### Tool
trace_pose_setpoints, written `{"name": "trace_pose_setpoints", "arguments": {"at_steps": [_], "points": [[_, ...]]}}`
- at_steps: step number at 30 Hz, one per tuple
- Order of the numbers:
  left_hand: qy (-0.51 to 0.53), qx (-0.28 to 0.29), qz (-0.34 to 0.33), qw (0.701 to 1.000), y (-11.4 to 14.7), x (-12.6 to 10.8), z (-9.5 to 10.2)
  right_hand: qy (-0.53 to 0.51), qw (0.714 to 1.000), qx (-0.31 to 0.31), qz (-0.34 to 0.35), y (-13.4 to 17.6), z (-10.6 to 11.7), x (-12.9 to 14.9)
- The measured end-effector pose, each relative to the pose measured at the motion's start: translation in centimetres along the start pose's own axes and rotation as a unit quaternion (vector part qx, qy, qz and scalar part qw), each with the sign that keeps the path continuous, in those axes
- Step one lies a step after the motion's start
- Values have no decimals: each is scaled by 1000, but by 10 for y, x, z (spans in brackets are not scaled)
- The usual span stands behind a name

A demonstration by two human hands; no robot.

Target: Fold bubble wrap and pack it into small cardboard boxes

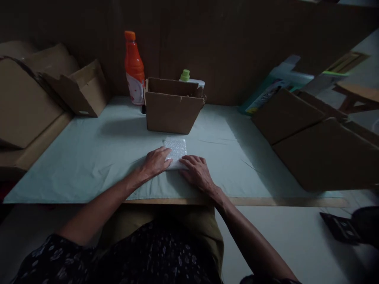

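Note:
A small, flat piece of bubble wrap (177, 146) lies on the pale green cloth near the middle of the table. Whether anything is inside it, I cannot tell. My left hand (156, 161) grips its left side, with the thumb resting on its near left part. At the near right corner, my right hand (197, 172) has its fingers curled over the edge and the thumb below them. Just beyond the bubble wrap stands an open-topped brown cardboard box (170, 112).
Behind the box stand an orange bottle (134, 67) and a green-capped white bottle (185, 75). Cardboard boxes (85, 88) line the left side. To the right are more cardboard boxes (322, 154) and a teal liquid container (266, 88). The table's wooden front edge (284, 202) runs before me.

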State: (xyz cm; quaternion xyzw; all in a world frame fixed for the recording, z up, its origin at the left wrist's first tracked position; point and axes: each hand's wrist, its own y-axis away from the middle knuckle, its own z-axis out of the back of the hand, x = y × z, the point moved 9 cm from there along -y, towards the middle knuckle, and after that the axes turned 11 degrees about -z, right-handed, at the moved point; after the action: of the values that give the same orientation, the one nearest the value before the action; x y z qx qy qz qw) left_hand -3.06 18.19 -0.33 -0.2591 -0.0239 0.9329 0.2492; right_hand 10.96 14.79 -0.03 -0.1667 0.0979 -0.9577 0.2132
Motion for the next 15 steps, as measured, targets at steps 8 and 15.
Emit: {"name": "trace_pose_setpoints", "arguments": {"at_steps": [8,15], "points": [[57,-1,-185,981,16,-17,-5,-81,992,96,-12,-17,-2,-13],[149,-7,-113,982,-2,7,-7,-124,980,73,-135,-31,22,-28]]}}
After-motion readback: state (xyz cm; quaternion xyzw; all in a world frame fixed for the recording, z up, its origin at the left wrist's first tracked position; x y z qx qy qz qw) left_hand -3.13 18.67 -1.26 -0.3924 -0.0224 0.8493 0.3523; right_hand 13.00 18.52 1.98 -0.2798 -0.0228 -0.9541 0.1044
